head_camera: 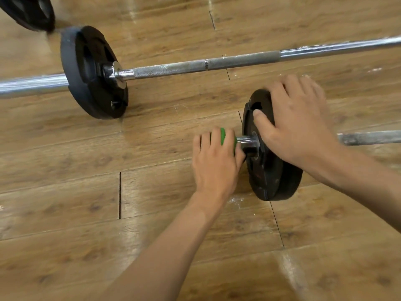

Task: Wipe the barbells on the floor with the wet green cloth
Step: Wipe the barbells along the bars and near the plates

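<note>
Brown wood-grain planks are laid across the floor (65,192) in long boards, with dark gaps seen at some end joints and glossy patches where light is reflected. Pale chalky smears (235,200) are scattered over the boards, most plainly just beside the base of the nearer plate and along the lower right. Of the room, only this floor is shown. Two barbells are laid on it, roughly parallel and well apart. The farther barbell (217,64) is stretched across the upper part of the view; its chrome shaft is broken by grey knurled sections and marked with white streaks, and a black far plate (91,72) is carried on it at the left, stood on edge. A third plate (30,11) is cut off by the top left corner. The nearer barbell (368,137) is seen at the right, its streaked shaft cut off by the right edge, and its black near plate (269,174) is stood on edge on the boards. The green cloth (227,139) is wrapped round the short chrome sleeve end that is projected leftward from this plate, and it is gripped there by the left hand (216,164), whose fingers are curled over it so that only a strip of green is shown. The near plate is held at its top rim by the right hand (297,127): the fingers, blurred, are curved over the far side and the thumb is pressed on the near face.
</note>
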`<state>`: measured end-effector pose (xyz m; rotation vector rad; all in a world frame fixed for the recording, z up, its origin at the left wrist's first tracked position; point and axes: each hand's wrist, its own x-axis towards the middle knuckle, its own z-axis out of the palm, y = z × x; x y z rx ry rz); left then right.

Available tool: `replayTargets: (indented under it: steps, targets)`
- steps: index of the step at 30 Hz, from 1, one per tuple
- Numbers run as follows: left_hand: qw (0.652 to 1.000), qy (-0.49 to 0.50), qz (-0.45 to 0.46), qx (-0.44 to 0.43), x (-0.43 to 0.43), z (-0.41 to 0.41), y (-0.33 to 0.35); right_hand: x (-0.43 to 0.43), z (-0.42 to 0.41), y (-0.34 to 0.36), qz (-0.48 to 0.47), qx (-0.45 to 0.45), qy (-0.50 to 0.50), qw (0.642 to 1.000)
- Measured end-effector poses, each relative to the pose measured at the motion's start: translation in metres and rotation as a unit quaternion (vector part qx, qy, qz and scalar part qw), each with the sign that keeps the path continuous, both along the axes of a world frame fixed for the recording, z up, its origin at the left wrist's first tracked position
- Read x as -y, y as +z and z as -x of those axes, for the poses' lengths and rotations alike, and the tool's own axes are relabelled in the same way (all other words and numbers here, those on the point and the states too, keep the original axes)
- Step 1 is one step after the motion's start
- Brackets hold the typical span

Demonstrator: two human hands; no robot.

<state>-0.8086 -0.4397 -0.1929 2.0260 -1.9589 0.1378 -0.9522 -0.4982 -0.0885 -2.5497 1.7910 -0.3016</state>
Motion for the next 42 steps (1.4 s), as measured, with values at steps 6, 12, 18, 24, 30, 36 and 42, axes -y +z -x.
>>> replayTargets:
  steps: [6, 12, 18, 24, 30, 36, 42]
  targets:
    - [0.999, 0.0, -0.043, 0.003, -0.026, 0.008, 0.009, -0.009, 0.002, 0.011, -0.156, 0.043, -0.043, 0.986]
    - [0.999, -0.01, -0.047, -0.02, -0.053, 0.047, 0.013, -0.072, 0.02, 0.003, -0.125, 0.104, -0.031, 0.986]
    - [0.999, -0.021, -0.028, 0.004, -0.061, 0.018, 0.012, -0.089, 0.033, -0.006, -0.102, 0.114, -0.001, 0.988]
    - [0.998, 0.038, -0.035, -0.031, -0.063, 0.008, 0.012, -0.078, 0.027, -0.002, -0.109, 0.132, -0.016, 0.985]
    - [0.997, -0.062, -0.04, -0.036, -0.076, 0.047, 0.005, -0.068, 0.023, 0.001, -0.119, 0.142, -0.023, 0.982]
    - [0.999, -0.013, -0.039, -0.026, -0.059, -0.014, -0.002, -0.05, 0.021, -0.001, -0.138, 0.16, -0.026, 0.977]
    - [1.0, -0.02, -0.006, -0.002, -0.057, 0.031, 0.005, -0.034, 0.012, 0.002, -0.126, 0.141, -0.046, 0.981]
